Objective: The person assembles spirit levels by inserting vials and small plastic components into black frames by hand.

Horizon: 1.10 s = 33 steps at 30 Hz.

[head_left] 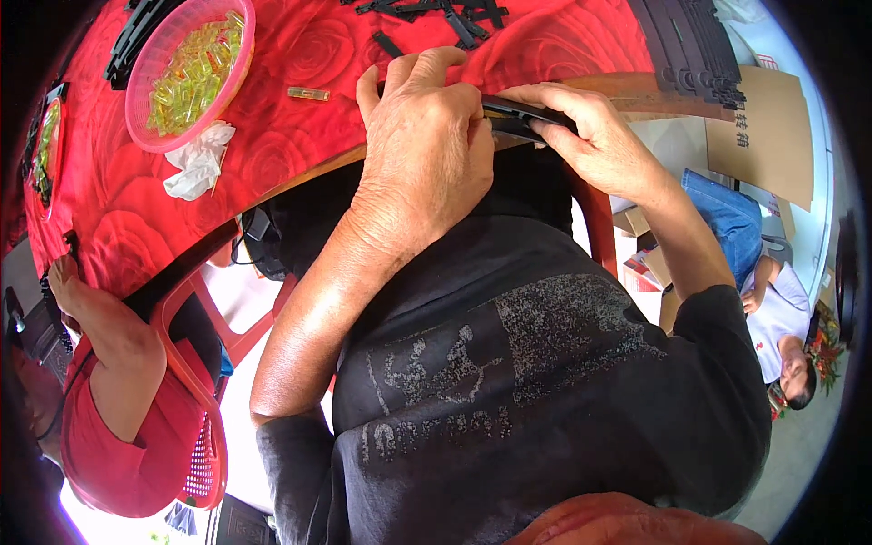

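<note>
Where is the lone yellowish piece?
The lone piece lies on the red tablecloth, upper left in the head view, between the pink bowl and left hand.

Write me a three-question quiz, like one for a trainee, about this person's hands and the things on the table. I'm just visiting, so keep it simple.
1. True or false: the right hand holds a long black part.

2. Fill in the missing word: clear yellow-green pieces are heaped in a round ____ bowl.

3. Pick one. The rose-patterned cloth is mainly:
A) blue
B) red
C) green

Key: 1. True. 2. Pink. 3. B.
</note>
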{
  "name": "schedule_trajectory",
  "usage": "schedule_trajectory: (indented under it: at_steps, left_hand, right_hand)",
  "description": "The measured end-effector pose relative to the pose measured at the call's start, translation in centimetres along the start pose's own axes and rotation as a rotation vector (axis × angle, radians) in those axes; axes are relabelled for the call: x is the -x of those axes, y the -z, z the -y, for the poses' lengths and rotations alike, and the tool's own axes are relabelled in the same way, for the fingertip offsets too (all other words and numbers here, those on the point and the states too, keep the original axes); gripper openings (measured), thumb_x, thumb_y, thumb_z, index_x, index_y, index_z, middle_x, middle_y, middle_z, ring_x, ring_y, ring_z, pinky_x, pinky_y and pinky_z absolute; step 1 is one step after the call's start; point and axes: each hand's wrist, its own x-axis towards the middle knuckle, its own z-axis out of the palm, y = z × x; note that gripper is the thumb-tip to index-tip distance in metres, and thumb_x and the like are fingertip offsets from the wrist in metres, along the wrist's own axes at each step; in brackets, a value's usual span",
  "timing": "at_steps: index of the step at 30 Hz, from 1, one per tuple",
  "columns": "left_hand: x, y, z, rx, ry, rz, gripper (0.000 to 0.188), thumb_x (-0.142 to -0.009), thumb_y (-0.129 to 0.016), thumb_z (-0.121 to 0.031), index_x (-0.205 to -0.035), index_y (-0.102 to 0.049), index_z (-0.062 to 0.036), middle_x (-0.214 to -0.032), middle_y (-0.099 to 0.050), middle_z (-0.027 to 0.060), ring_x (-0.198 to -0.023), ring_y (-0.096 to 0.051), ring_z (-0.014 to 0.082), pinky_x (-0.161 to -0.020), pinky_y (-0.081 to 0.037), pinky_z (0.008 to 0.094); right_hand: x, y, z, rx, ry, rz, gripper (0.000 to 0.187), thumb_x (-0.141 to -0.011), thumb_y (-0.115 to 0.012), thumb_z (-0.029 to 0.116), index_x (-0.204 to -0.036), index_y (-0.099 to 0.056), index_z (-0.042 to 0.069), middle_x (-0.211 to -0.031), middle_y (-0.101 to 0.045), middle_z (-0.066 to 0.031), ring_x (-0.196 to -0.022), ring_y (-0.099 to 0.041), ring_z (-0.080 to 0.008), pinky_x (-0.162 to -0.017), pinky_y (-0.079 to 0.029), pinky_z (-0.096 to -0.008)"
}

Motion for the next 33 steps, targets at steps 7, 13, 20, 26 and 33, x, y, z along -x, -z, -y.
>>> schedule_trajectory:
  at_steps: [7, 13, 20, 26, 33]
  left_hand:
    - [0.1, -0.2, 0.7, 0.015, -0.005, -0.004, 0.008, -0.077, -0.069, -0.009, -0.078, -0.069, -0.0007, -0.125, -0.063, 0.0166, -0.113, -0.058, 0.0344, -0.108, -0.035, 0.0514]
    - [0.3, -0.2, 0.5, 0.018, -0.017, -0.024, 0.007, -0.078, -0.069, -0.008, -0.078, -0.069, -0.0003, -0.125, -0.063, 0.0173, -0.112, -0.059, 0.0348, -0.108, -0.035, 0.0501]
    - [0.4, -0.1, 0.6, 0.038, -0.012, -0.024, 0.007, -0.077, -0.068, -0.007, -0.078, -0.068, 0.0000, -0.124, -0.063, 0.0180, -0.112, -0.059, 0.0355, -0.108, -0.035, 0.0505]
    - [0.2, -0.1, 0.3, 0.038, -0.055, -0.042, 0.008, -0.077, -0.067, -0.006, -0.078, -0.068, 0.0017, -0.119, -0.063, 0.0175, -0.114, -0.057, 0.0344, -0.105, -0.034, 0.0565]
    - [0.1, -0.1, -0.1, 0.035, -0.063, -0.053, 0.009, -0.077, -0.066, -0.007, -0.078, -0.068, 0.0018, -0.117, -0.064, 0.0177, -0.113, -0.057, 0.0346, -0.104, -0.034, 0.0562]
  right_hand:
    - [-0.5, -0.3, -0.4, 0.037, 0.082, -0.021, 0.033, -0.094, -0.062, 0.007, -0.127, -0.065, 0.003, -0.110, -0.072, -0.0152, -0.102, -0.070, -0.0229, -0.090, -0.053, -0.0338]
    - [-0.5, -0.4, -0.6, 0.001, 0.068, -0.041, 0.032, -0.095, -0.064, 0.008, -0.126, -0.065, 0.002, -0.113, -0.073, -0.0143, -0.105, -0.069, -0.0213, -0.094, -0.052, -0.0331]
    - [-0.5, -0.7, -0.4, -0.074, 0.026, -0.046, 0.032, -0.094, -0.068, 0.011, -0.125, -0.068, 0.003, -0.112, -0.074, -0.0130, -0.105, -0.069, -0.0197, -0.094, -0.053, -0.0318]
    - [-0.6, -1.3, -1.2, -0.133, 0.017, -0.119, 0.027, -0.091, -0.072, 0.009, -0.117, -0.073, 0.004, -0.104, -0.076, -0.0101, -0.096, -0.071, -0.0158, -0.089, -0.055, -0.0296]
    - [-0.4, -1.1, -1.2, -0.096, 0.028, -0.159, 0.025, -0.089, -0.074, 0.008, -0.114, -0.074, 0.006, -0.103, -0.076, -0.0093, -0.095, -0.072, -0.0154, -0.088, -0.056, -0.0293]
